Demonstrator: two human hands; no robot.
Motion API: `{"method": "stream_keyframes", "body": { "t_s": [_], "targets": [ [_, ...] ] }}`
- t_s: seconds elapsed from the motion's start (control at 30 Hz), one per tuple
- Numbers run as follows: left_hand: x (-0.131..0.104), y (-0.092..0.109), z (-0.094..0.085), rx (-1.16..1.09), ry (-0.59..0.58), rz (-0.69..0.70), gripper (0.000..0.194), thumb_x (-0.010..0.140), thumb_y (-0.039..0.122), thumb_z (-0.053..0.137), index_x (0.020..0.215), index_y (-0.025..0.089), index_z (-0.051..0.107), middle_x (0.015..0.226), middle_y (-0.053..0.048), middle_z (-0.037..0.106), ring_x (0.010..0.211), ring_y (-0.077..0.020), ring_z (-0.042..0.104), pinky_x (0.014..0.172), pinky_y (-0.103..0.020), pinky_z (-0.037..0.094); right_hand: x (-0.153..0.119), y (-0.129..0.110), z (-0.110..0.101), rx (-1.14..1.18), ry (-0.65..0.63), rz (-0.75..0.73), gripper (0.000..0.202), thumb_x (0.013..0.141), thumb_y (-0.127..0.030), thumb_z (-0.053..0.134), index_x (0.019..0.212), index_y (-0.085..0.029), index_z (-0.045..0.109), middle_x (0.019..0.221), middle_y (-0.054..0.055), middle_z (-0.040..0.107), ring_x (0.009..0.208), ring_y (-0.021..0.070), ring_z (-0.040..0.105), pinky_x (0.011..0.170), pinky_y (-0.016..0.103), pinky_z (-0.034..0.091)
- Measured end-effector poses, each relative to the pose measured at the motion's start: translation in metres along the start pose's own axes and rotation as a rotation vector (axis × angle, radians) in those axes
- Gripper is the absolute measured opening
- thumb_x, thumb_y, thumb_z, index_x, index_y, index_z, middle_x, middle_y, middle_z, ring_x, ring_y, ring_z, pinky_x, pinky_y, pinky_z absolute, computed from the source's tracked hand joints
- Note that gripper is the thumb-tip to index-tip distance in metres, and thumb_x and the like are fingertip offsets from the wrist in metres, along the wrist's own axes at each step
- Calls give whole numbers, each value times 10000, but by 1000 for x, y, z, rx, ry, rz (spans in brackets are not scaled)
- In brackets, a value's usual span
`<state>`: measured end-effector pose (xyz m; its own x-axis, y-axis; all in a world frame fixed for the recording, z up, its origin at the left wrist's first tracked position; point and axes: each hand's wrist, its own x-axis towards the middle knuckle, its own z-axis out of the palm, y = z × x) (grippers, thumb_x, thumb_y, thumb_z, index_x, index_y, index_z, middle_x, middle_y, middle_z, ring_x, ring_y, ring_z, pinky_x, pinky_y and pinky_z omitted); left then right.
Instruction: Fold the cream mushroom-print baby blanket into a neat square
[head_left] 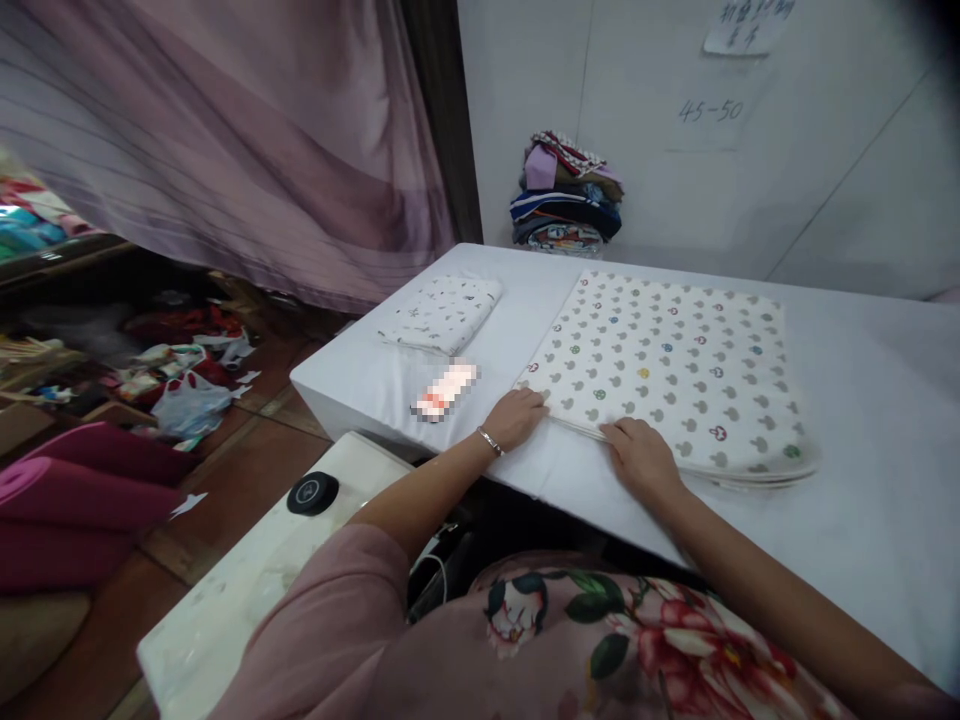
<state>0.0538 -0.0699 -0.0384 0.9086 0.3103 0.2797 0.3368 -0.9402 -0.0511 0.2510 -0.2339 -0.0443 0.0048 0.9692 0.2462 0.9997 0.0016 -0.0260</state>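
A folded white cloth (pixel 660 360) with a print of grey, red, blue and green mushrooms lies flat on the white-covered table (pixel 870 420). My left hand (pixel 519 415) is at its near left corner, fingers closed on the edge. Further right along the same near edge, my right hand (pixel 641 455) has its fingers curled over the cloth, and the thumb is hidden. The layers of the fold show at the near right corner. To the left lies a smaller folded cloth (pixel 446 312) with a fine dark print, apart from both hands.
A blurred-out phone-like object (pixel 444 390) lies left of my left hand. Stacked folded fabrics (pixel 568 195) stand by the wall behind the table. At lower left is a white bench (pixel 247 600) with a round black object (pixel 313 493). Pink rolls (pixel 82 500) lie beyond it.
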Motion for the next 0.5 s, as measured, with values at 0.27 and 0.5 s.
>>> {"method": "stream_keyframes", "body": {
  "t_s": [0.27, 0.5],
  "targets": [
    [5, -7, -8, 21, -23, 56, 228, 848, 136, 454, 978, 219, 622, 977, -54, 628, 903, -204, 546, 764, -342, 435, 8, -10, -9, -23, -49, 79, 239, 874, -173, 418, 1006, -188, 616, 913, 80, 585, 840, 194, 477, 718, 294, 321],
    [18, -18, -12, 51, -38, 97, 285, 768, 67, 441, 941, 204, 622, 969, -81, 623, 881, -225, 561, 748, -364, 463, 11, -5, -10, 48, -23, 77, 244, 878, -173, 406, 1029, -190, 597, 915, 61, 571, 826, 185, 455, 693, 291, 307]
  ]
}}
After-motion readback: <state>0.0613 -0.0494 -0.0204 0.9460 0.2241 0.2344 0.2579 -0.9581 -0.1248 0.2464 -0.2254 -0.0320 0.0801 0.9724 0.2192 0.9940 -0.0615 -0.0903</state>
